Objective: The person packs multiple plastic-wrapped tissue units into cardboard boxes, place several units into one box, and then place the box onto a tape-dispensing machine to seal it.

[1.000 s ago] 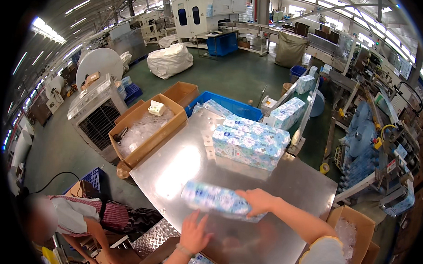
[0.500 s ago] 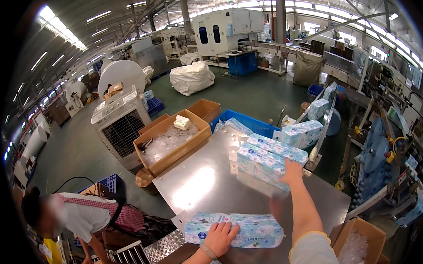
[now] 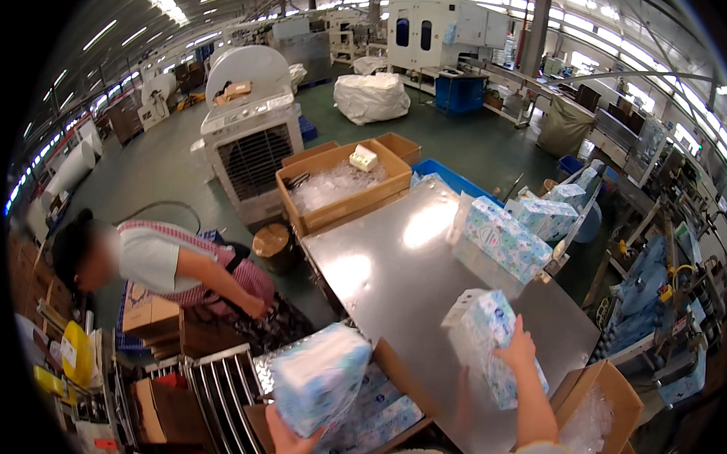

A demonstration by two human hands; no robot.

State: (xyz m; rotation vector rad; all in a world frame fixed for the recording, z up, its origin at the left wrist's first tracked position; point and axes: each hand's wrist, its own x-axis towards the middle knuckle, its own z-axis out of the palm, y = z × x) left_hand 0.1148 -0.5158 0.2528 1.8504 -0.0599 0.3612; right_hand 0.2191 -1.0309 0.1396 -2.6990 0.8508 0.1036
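My left hand [image 3: 294, 439] grips a blue-and-white floral tissue pack [image 3: 322, 376] from below and tilts it above an open cardboard box [image 3: 410, 381]. Inside that box lie more tissue packs [image 3: 385, 424] of the same print. On the shiny metal table, my right hand [image 3: 519, 345] is closed over the right side of another tissue pack [image 3: 488, 331], fingers on its upper part. That pack looks slightly blurred, and I cannot tell if it touches the table. Farther back on the table stands one more tissue pack [image 3: 503, 240], apart from my hands.
A roller conveyor [image 3: 230, 390] runs at the lower left beside a bending co-worker [image 3: 190, 269]. Cartons of clear plastic film stand behind the table [image 3: 402, 268] and at its right [image 3: 601, 419]. Further packs sit on a chute [image 3: 568, 222] at the back right.
My left hand has lifted its tissue pack off the table and over the box. My right hand has drawn one pack nearer, away from the one behind. The view has shifted left and down.
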